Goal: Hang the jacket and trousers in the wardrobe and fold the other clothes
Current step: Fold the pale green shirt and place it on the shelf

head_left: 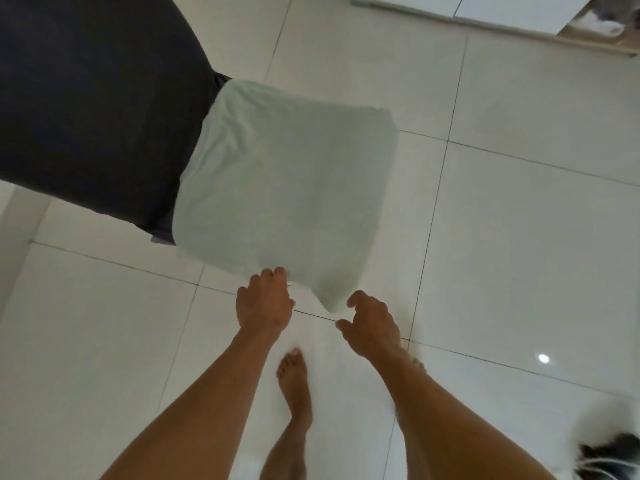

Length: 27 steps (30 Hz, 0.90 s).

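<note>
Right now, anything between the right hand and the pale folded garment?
Head view: nothing. Only bare floor tile shows in the small gap between the right hand and the lower corner of the pale folded garment. The left hand pinches its edge.

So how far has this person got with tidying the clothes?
Done, it seems: a pale green garment looks folded into a neat square, lying partly over a dark cloth surface.
In hand: the left hand pinches its near edge; the right hand hovers by the corner, fingers curled, holding nothing.
Left: no jacket, trousers or hanger is in view, so the hanging cannot be judged. Furniture at the top right is too cropped to identify.
</note>
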Available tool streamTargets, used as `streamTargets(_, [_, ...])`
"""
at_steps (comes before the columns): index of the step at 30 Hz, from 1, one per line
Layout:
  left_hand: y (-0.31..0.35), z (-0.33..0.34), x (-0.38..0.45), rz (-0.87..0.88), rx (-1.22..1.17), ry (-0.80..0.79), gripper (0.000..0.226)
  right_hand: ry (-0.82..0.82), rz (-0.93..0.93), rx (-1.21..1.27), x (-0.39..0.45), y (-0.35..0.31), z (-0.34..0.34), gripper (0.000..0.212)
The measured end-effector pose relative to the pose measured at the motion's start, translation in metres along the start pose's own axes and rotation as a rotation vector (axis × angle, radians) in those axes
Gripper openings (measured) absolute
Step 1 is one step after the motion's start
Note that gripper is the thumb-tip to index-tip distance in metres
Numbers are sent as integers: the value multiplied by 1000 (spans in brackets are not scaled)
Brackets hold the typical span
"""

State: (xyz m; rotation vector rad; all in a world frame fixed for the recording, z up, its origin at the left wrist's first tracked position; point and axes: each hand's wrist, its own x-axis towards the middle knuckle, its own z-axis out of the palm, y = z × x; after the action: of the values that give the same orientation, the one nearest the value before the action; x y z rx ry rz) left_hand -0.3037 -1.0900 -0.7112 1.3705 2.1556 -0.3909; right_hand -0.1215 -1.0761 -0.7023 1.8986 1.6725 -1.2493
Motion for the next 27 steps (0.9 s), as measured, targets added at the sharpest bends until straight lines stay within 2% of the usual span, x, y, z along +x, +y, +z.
streamTargets(5, [-21,26,19,-264,-166,-46,55,109,141,163,17,-18,42,47])
streamTargets(9, [-26,45,34,-316,-266,-9,57,228,140,196,32,-24,60,50])
streamTargets(11, [-24,52,42,-327,-347,40,49,286,137,201,42,-24,67,42])
streamTargets(14, [-21,57,46,-352,-399,77,29,352,125,172,47,-18,72,15])
streamTargets(15, [-21,57,44,-350,-407,77,26,362,116,168,46,-16,73,10])
streamTargets(19, [-33,51,23,-273,-466,130,22,356,82,218,34,-9,66,17])
streamTargets(23, [-43,39,-9,-115,-552,289,17,390,-88,312,21,1,52,14])
streamTargets(27, [-40,18,-21,-78,-673,420,12,433,-199,395,19,2,31,15])
